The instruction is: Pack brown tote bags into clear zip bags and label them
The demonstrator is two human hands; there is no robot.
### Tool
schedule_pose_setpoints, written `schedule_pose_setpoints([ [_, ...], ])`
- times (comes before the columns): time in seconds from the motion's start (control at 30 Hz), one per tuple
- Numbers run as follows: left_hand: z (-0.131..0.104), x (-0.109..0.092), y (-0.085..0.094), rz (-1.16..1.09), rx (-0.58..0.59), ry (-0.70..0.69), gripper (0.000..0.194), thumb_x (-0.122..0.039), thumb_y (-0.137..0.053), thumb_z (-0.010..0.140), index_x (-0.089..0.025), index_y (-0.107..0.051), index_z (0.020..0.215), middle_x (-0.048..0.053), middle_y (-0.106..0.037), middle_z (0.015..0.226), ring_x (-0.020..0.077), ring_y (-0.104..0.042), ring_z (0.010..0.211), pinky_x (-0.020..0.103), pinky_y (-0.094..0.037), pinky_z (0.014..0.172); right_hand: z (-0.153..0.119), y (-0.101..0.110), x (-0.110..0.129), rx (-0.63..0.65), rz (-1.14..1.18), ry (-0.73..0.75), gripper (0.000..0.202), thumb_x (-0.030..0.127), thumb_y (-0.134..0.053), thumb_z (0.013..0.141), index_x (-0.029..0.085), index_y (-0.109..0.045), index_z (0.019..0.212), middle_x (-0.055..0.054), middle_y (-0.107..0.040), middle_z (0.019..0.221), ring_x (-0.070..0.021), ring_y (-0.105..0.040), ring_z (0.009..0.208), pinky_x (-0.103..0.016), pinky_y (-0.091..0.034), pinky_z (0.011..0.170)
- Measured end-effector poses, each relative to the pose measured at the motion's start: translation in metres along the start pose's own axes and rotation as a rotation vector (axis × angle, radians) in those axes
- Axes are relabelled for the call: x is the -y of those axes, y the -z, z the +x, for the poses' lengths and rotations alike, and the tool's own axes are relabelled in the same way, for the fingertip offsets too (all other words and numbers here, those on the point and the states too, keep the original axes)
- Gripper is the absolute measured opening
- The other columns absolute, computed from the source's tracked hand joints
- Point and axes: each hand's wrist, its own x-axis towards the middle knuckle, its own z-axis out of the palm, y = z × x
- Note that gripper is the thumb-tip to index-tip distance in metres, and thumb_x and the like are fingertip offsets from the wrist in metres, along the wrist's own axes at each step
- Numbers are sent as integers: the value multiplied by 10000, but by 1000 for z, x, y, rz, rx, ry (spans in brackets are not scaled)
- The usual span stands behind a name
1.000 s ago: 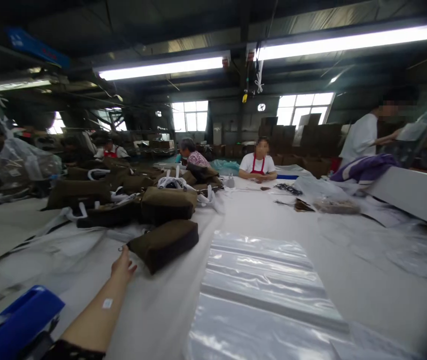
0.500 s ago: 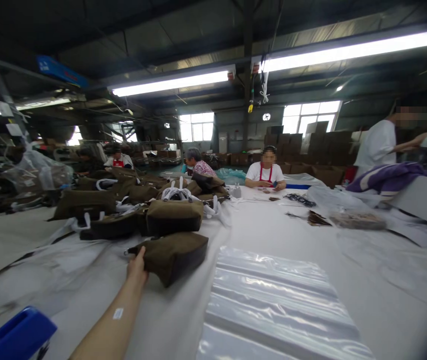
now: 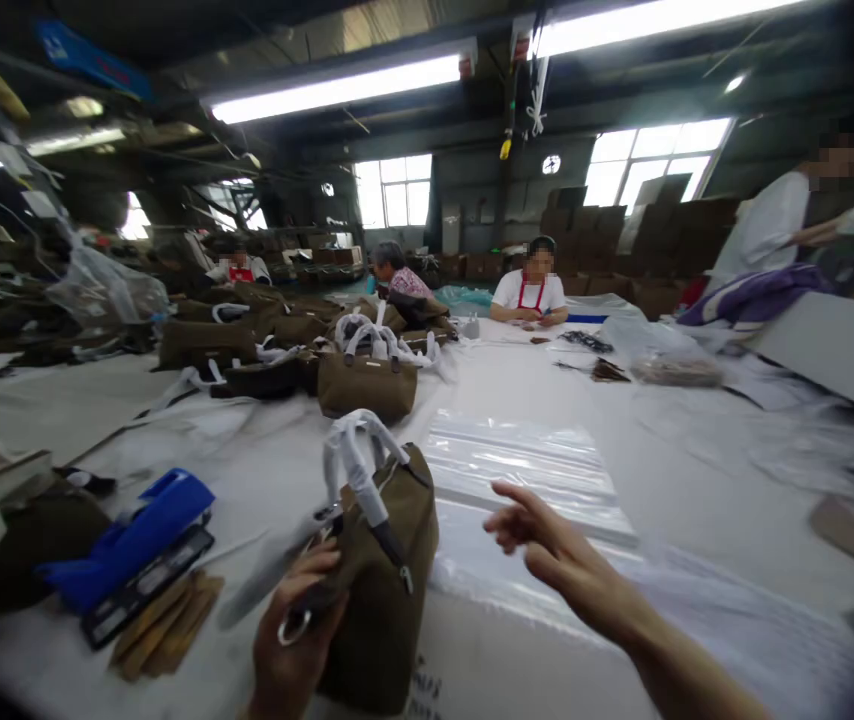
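An olive-brown handbag [image 3: 389, 540] stands upright close in front of me, its two handles [image 3: 359, 455] wrapped in white film. My left hand [image 3: 299, 620] is closed on the near left end of this bag, by a dark tab with a metal ring [image 3: 294, 627]. To the right of the bag my right hand [image 3: 547, 550] hovers with fingers apart, holding nothing. Below and beyond it lies a stack of clear plastic bags [image 3: 517, 460] on the white table.
On the left are a blue tape dispenser [image 3: 134, 540] and some brown paper-like pieces [image 3: 168, 625]. More handbags [image 3: 367, 385] are heaped farther back. A co-worker in a red apron [image 3: 530, 290] sits across the table; another person [image 3: 761, 225] stands at right.
The handbag has come from the far pile side towards me and now stands upright with its handles up. My right hand has entered the view. The camera has tilted down.
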Motion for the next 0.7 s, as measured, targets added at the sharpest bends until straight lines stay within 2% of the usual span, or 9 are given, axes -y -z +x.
schedule_pose_setpoints([
  [0.1, -30, -29, -18, -63, 266, -209, 155, -119, -554, 790, -194, -550, 925, 77, -669, 958, 247, -578, 1052, 407, -514, 842, 29, -28, 3, -25, 152, -171, 779, 566, -540, 794, 183, -223, 1395, -101, -597, 1053, -198, -570, 895, -407, -421, 884],
  [0.17, -41, -38, -26, -86, 382, -311, 106, -149, -530, 820, -181, -551, 919, 99, -681, 947, 239, -574, 1062, 377, -517, 833, 43, -44, 7, -50, 325, -220, 862, 553, -575, 772, 186, -135, 1416, -76, -614, 989, -190, -597, 840, -393, -442, 857],
  [0.27, -45, -40, -27, -98, 493, -417, 107, -144, -578, 794, -186, -545, 888, 88, -698, 909, 207, -596, 1029, 320, -509, 844, 51, -62, 26, -127, 627, -131, 906, 454, -645, 732, 247, -84, 1412, -28, -623, 910, -188, -626, 761, -384, -481, 791],
  [0.33, -41, -36, -21, -101, 523, -415, 120, -153, -599, 775, -194, -543, 873, 91, -693, 927, 210, -598, 1020, 320, -505, 843, 43, -70, 44, -189, 738, -28, 896, 367, -662, 719, 292, -87, 1402, -9, -626, 892, -196, -636, 776, -407, -481, 802],
  [0.43, -29, -33, 0, -80, 589, -275, 102, -207, -587, 775, -199, -570, 875, 132, -641, 1055, 237, -581, 1029, 348, -489, 841, 10, -71, 65, -133, 773, 75, 808, 320, -674, 706, 303, -216, 1372, -42, -609, 1062, -230, -607, 973, -454, -410, 928],
  [0.53, -18, -37, 23, -98, 817, -14, 131, -261, -560, 776, -188, -582, 883, 146, -588, 1117, 241, -558, 1029, 340, -464, 856, -47, -67, 63, 63, 724, 88, 738, 363, -711, 685, 297, -348, 1324, -68, -457, 1328, -267, -453, 1206, -460, -285, 1041],
  [0.63, -14, -46, 30, -167, 1052, 309, 147, -294, -531, 774, -190, -565, 873, 102, -606, 1042, 226, -557, 978, 322, -441, 867, -108, -66, 46, 228, 602, -70, 801, 438, -743, 653, 331, -340, 1338, -58, -310, 1442, -269, -319, 1304, -453, -236, 1066],
  [0.7, -17, -50, 21, -229, 1056, 517, 202, -359, -471, 801, -197, -543, 898, 59, -627, 906, 210, -575, 881, 306, -453, 812, -142, -64, 36, 253, 456, -253, 797, 502, -733, 637, 330, -372, 1326, -62, -339, 1428, -273, -361, 1280, -436, -305, 1032],
])
